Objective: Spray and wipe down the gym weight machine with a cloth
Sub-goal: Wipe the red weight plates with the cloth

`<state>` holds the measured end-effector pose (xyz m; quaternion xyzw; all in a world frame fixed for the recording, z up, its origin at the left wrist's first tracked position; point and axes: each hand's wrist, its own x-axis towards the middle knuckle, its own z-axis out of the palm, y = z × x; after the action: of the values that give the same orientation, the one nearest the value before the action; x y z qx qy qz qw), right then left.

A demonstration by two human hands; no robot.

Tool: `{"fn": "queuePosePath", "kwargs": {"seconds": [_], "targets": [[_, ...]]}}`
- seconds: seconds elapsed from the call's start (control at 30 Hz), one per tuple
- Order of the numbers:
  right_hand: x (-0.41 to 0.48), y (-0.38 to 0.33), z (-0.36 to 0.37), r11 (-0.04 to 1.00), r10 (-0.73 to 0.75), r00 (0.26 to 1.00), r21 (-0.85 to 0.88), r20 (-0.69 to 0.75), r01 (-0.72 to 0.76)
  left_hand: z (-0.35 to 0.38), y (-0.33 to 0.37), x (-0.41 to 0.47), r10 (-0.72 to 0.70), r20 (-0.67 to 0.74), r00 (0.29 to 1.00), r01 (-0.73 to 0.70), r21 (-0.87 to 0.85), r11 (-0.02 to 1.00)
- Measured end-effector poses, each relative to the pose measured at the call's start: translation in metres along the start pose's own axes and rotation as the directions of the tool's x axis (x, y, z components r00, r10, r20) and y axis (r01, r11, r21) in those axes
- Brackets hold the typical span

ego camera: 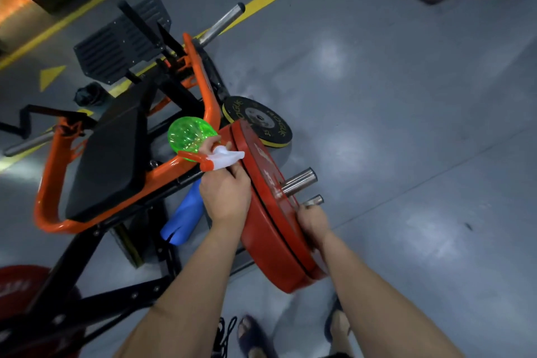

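The weight machine has an orange frame and a black seat pad. Two red weight plates hang on its steel sleeve. My left hand grips the white and orange head of a green spray bottle just left of the plates' top rim. A blue cloth hangs under that hand. My right hand lies against the outer plate's face, fingers curled round a short steel peg below the sleeve.
A black and yellow plate lies on the grey floor behind the red plates. Another red plate is at the lower left. A black footplate and a steel bar stand at the machine's far end. My sandalled feet are below.
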<state>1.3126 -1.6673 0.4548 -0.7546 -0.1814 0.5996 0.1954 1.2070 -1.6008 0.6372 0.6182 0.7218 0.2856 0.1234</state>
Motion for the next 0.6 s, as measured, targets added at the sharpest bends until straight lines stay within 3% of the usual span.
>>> {"fn": "queuePosePath", "kwargs": {"seconds": [0.1,0.27,0.37,0.43,0.5,0.6], "targets": [[-0.028,-0.009,-0.01,0.998,0.026,0.999,-0.063,-0.04,-0.028,-0.004,0.006,-0.002,-0.036,0.024,0.999,0.036,0.004,0.999],[-0.087,-0.063,-0.014,0.947,-0.111,0.977,0.279,-0.183,0.16,-0.011,0.007,-0.004,-0.051,0.096,0.994,0.057,-0.059,0.997],[-0.124,-0.087,-0.007,0.881,-0.186,0.948,0.384,-0.258,0.278,-0.022,0.003,-0.002,-0.068,0.128,0.989,0.097,-0.231,0.968],[-0.161,-0.094,-0.002,0.831,-0.249,0.886,0.384,-0.392,0.404,-0.044,-0.002,-0.002,-0.043,0.118,0.992,0.088,-0.409,0.908],[-0.188,-0.094,0.006,0.812,-0.322,0.784,0.27,-0.531,0.517,-0.065,-0.01,-0.003,-0.024,0.133,0.991,0.086,-0.489,0.868],[-0.234,-0.095,0.052,0.743,-0.453,0.664,0.16,-0.595,0.65,-0.116,-0.049,-0.006,-0.004,0.163,0.987,0.097,-0.566,0.819]]}}
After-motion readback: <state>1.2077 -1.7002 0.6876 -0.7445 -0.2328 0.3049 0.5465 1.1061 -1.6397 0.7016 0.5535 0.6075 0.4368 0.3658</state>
